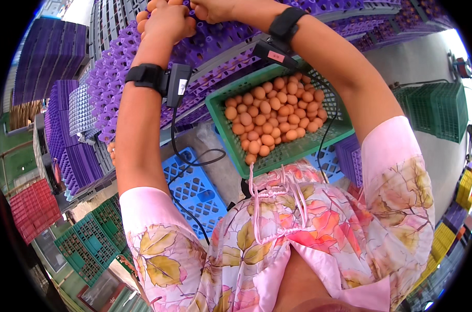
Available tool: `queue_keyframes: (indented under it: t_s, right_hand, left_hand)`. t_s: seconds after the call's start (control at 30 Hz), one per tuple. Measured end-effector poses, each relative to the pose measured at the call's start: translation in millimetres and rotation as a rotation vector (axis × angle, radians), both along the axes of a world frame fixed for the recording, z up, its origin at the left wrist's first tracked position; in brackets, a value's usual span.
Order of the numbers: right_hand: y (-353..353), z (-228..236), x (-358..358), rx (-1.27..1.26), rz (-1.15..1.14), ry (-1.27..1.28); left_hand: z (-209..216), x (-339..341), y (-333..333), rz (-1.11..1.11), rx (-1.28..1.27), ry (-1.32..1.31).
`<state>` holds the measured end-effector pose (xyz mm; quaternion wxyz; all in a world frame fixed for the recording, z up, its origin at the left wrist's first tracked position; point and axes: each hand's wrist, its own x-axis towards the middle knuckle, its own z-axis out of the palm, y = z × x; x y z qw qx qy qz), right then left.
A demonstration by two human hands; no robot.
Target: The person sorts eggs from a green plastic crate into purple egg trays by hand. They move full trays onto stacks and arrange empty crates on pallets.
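At the upper edge, my left hand (pixel 168 23) is curled over a purple egg tray (pixel 116 67), its fingers closed about brown eggs (pixel 142 16). Some of these eggs show beside its knuckles, and the fingertips are partly cut off. Close to its right is my right hand (pixel 214 9), bent inward with closed fingers; whatever it grips is hidden. Both wrists wear black straps with small boxes and cables. Nearer my body, a green plastic crate (pixel 298 152) holds many loose brown eggs (pixel 267 106), below and between my forearms.
Stacked purple trays (pixel 49 60) stand at the left. Blue plastic pallets (pixel 194 200) lie on the floor beside the egg crate. A second green crate (pixel 430 112) is at the right. Red (pixel 36 210) and green crates (pixel 90 244) sit at the lower left.
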<state>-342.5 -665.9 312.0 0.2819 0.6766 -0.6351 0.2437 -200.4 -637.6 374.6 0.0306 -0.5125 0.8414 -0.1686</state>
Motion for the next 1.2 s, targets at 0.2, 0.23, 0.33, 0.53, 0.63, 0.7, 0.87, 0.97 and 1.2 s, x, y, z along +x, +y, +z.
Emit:
queue_keyframes:
  t_s: [0.2,0.23,0.33,0.53,0.63,0.7,0.87,0.97,1.2]
  right_hand:
    - [157,59,-154,0.96,0.726,-1.267]
    - [183,33,-176,0.961,0.749,-1.38]
    - [230,-48,-192,1.212,0.452,-1.517]
    - [244,-239,-209,1.111,-0.071,-0.902]
    - [245,-256,-209,1.171,-0.06,-0.837]
    - [243,-229,-194,1.135,0.036,-0.632]
    - [186,-44,-193,1.19,0.647,-0.84]
    - [126,61,-158,0.698,0.714,-0.819]
    - [-9,40,-113,0.479,0.505,-0.081]
  left_hand:
    - [6,2,87,-0.232,0.577,0.944]
    - [-2,-10,114,-0.34,0.68,0.955]
    - [-107,-30,179,-0.215,0.882,0.911]
    - [-264,-85,199,0.054,1.01,0.617]
    - [-271,-81,199,0.043,0.963,0.677]
    - [-281,-61,198,-0.016,0.799,0.693]
    - [-72,-1,146,-0.139,0.713,0.989]
    - [-3,40,81,-0.103,0.093,0.864]
    - [1,80,-23,-0.024,0.156,0.22]
